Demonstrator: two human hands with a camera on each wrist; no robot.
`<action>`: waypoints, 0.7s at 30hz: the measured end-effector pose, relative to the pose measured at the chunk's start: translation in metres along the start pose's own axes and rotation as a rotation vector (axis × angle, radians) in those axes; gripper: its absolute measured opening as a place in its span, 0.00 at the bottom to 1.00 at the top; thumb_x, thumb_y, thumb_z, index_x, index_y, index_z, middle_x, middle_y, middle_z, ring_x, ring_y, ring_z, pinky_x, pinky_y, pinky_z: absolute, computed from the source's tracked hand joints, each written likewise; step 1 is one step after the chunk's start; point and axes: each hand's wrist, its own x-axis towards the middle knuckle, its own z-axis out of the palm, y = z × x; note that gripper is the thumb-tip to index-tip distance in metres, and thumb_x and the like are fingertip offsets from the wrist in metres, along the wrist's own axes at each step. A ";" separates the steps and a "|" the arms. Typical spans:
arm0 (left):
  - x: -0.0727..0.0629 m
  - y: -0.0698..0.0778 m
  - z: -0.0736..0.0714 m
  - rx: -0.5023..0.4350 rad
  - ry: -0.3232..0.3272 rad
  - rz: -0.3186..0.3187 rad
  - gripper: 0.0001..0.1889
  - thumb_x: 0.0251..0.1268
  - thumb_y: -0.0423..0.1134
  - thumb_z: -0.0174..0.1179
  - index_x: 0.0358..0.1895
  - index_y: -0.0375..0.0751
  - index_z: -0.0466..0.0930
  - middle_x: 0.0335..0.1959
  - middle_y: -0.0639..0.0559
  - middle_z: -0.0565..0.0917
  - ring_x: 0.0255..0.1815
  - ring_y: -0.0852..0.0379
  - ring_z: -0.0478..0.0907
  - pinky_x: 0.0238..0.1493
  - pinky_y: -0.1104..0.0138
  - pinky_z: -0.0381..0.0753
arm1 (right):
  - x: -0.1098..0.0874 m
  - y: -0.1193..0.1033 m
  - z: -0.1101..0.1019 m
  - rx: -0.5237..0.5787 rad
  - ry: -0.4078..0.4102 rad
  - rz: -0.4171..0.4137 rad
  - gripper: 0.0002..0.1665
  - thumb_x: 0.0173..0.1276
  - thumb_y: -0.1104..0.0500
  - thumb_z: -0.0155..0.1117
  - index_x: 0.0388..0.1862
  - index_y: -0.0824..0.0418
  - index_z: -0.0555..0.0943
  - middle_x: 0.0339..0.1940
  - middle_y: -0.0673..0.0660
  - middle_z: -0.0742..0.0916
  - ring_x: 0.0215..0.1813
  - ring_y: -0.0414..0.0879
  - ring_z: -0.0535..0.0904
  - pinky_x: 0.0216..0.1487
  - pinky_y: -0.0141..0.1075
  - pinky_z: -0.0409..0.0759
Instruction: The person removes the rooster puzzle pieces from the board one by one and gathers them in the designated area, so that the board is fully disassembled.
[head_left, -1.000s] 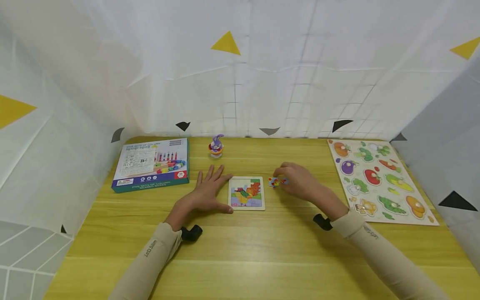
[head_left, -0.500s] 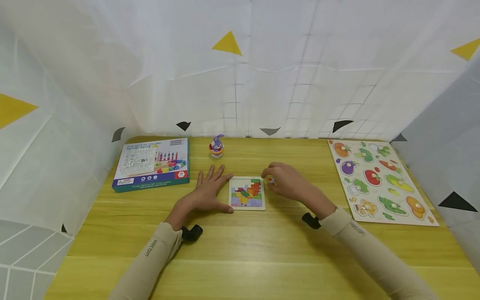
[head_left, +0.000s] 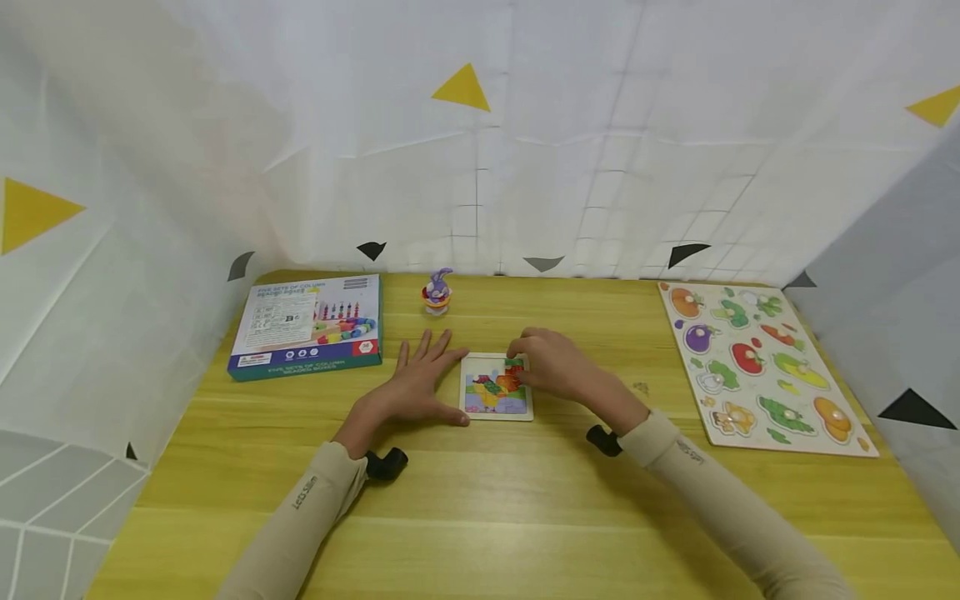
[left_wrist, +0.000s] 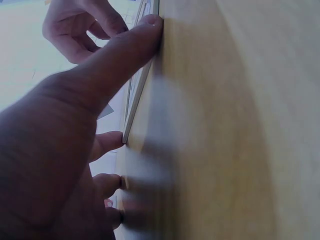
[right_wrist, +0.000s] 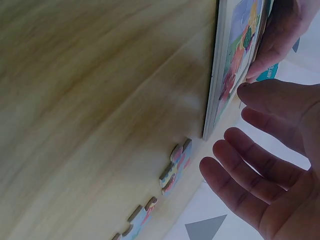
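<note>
A small square jigsaw puzzle tray (head_left: 498, 417) with a colourful animal picture lies on the wooden table. Spread at its left side, my left hand (head_left: 412, 390) touches the tray edge with index finger and thumb (left_wrist: 145, 32). My right hand (head_left: 551, 362) reaches over the tray's upper right corner, its fingertips right at the picture. From the right wrist, this hand shows loosely bent fingers (right_wrist: 235, 185) and a thumb tip close to the tray, with no piece visible between them. Two loose jigsaw pieces (right_wrist: 176, 167) lie on the table below it, hidden in the head view.
A boxed bead set (head_left: 306, 325) lies at the back left. Near it stands a purple rabbit figure (head_left: 437, 293). A vegetable peg puzzle board (head_left: 765, 367) covers the table's right side. White curtains (head_left: 540, 192) hang behind the table.
My right hand has moved left from the loose pieces to the tray's right edge, covering its upper right corner. My left hand has stayed at the tray's left side.
</note>
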 end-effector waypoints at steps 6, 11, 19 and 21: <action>0.001 0.001 0.000 0.000 -0.002 -0.005 0.59 0.45 0.73 0.70 0.81 0.57 0.52 0.83 0.46 0.37 0.80 0.39 0.25 0.72 0.40 0.22 | 0.003 -0.003 0.001 0.006 -0.023 0.011 0.18 0.62 0.60 0.75 0.51 0.64 0.85 0.45 0.58 0.85 0.43 0.48 0.80 0.46 0.43 0.81; 0.000 0.002 -0.001 -0.004 -0.007 0.002 0.59 0.45 0.72 0.70 0.81 0.56 0.52 0.83 0.45 0.37 0.80 0.39 0.25 0.72 0.40 0.22 | 0.005 -0.004 0.005 0.011 -0.034 0.023 0.18 0.62 0.60 0.75 0.50 0.64 0.85 0.43 0.58 0.84 0.40 0.47 0.79 0.43 0.41 0.81; 0.001 0.001 -0.001 0.004 -0.005 0.002 0.59 0.46 0.73 0.69 0.81 0.55 0.52 0.83 0.45 0.37 0.80 0.39 0.25 0.72 0.39 0.23 | 0.009 -0.003 0.007 0.009 -0.034 0.018 0.16 0.61 0.61 0.75 0.47 0.63 0.87 0.40 0.57 0.83 0.35 0.46 0.75 0.37 0.39 0.77; 0.001 0.001 -0.001 0.004 -0.005 0.000 0.59 0.46 0.72 0.70 0.81 0.55 0.52 0.83 0.45 0.37 0.80 0.39 0.25 0.72 0.39 0.22 | 0.010 -0.004 0.006 0.012 -0.043 0.024 0.15 0.61 0.62 0.75 0.47 0.62 0.87 0.39 0.57 0.83 0.34 0.46 0.73 0.35 0.38 0.76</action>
